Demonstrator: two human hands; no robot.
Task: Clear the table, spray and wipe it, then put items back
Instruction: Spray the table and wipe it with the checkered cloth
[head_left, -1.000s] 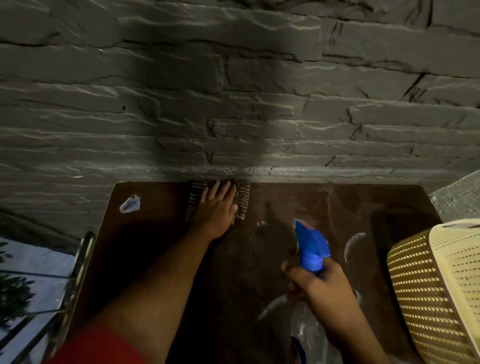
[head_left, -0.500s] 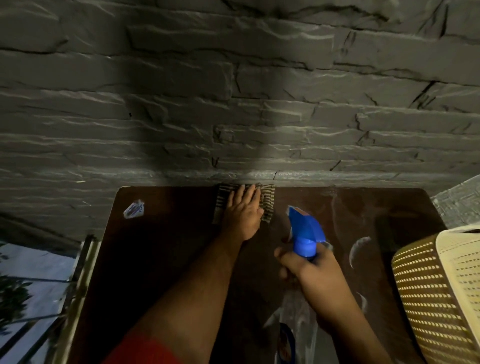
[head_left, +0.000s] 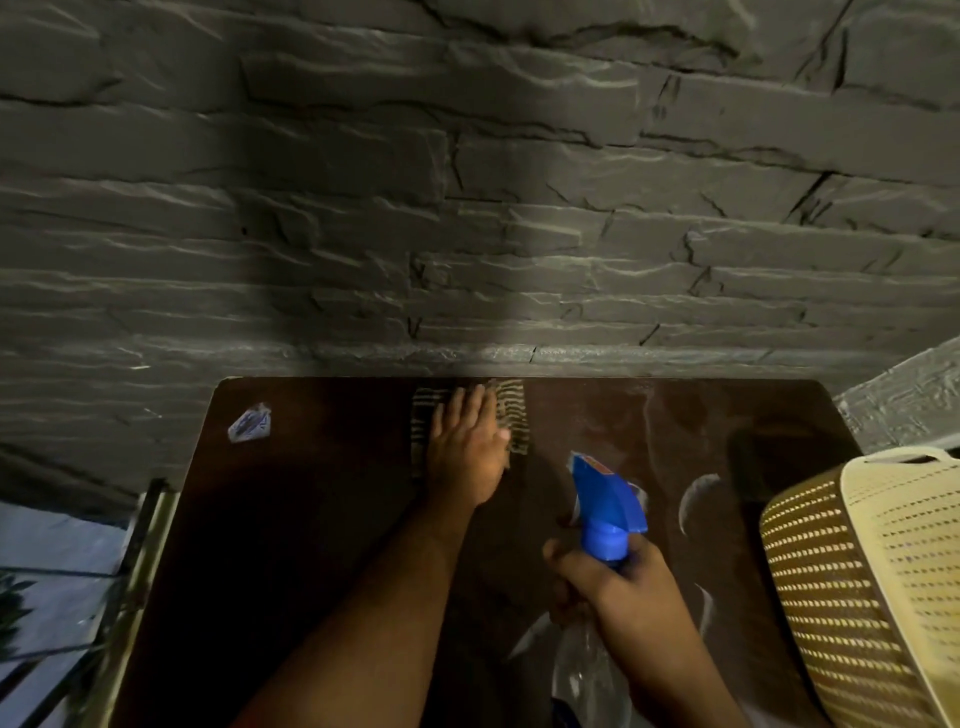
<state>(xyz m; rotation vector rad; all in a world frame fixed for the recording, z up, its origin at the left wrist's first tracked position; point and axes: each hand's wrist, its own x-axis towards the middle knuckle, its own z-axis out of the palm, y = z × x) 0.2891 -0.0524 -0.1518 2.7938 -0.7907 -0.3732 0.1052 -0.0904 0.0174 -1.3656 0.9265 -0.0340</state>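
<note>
Basket (head_left: 852, 587) beside clear spray bottle (head_left: 597, 670)

Dark brown table (head_left: 322, 545), striped cloth (head_left: 511, 415), blue-headed spray bottle (head_left: 605, 506), cream latticed basket (head_left: 883, 561), grey stone wall (head_left: 467, 208)

Two bare forearms reach in from the near edge of the head view, uncovered from elbow to wrist. The left hand (head_left: 467, 452) and the right hand (head_left: 618, 582) wear no gloves, rings, watches or bands that show. No sleeve is visible on either arm in this dim light.
</note>
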